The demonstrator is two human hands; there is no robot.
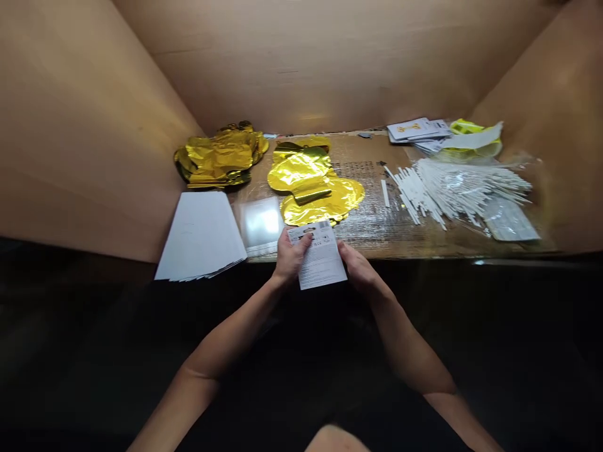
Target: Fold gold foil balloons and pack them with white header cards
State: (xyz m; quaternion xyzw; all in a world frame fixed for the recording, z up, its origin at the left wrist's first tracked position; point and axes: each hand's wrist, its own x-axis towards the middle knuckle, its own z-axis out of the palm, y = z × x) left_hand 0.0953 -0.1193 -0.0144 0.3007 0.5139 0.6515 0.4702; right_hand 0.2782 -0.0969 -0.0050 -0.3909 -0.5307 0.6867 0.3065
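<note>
A white printed card [320, 257] with small text is held up in front of me over the table's near edge. My left hand [292, 255] pinches its left side, and my right hand [357, 269] grips its right edge. Just beyond the card, flat gold foil balloons [308, 185] lie on the table, with the nearest one almost touching the card's top edge. To the left of my left hand lies a clear plastic sleeve [264, 226].
A stack of white sheets [200, 235] overhangs the table's left front corner. A crumpled gold foil pile [219, 156] lies farther left. Many white sticks [464, 191], a plastic bag [511, 220] and a stack of printed cards [417, 130] sit right. Cardboard walls [320, 63] surround the table.
</note>
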